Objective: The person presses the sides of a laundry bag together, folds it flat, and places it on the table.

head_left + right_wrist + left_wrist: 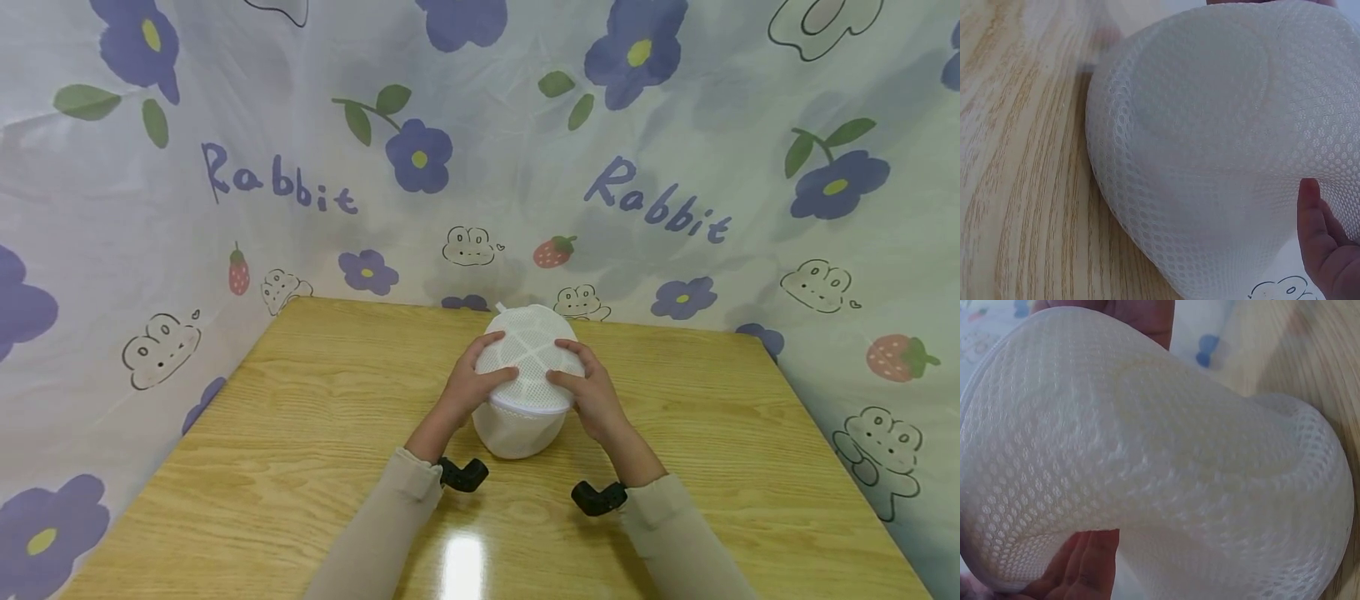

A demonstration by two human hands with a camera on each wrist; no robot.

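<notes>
A white mesh laundry bag (521, 433) with a rounded body stands on the table, its domed top (532, 333) crossed by seams and edged with a zipper band. My left hand (471, 382) grips the upper part from the left, thumb on the front of the dome. From the right, my right hand (597, 398) holds the same part, with thumb and fingers spread over the mesh. Both wrist views are filled by the bag's honeycomb mesh (1147, 444), and its side looks dented inward. In the right wrist view, fingers (1313, 228) press beside the mesh.
The wooden table (315, 400) lies beneath the bag. Behind and at both sides hangs a patterned cloth (487, 192) with flowers, rabbits and strawberries. A black camera mount (463, 475) sits at the left wrist, and another black mount (598, 498) at the right.
</notes>
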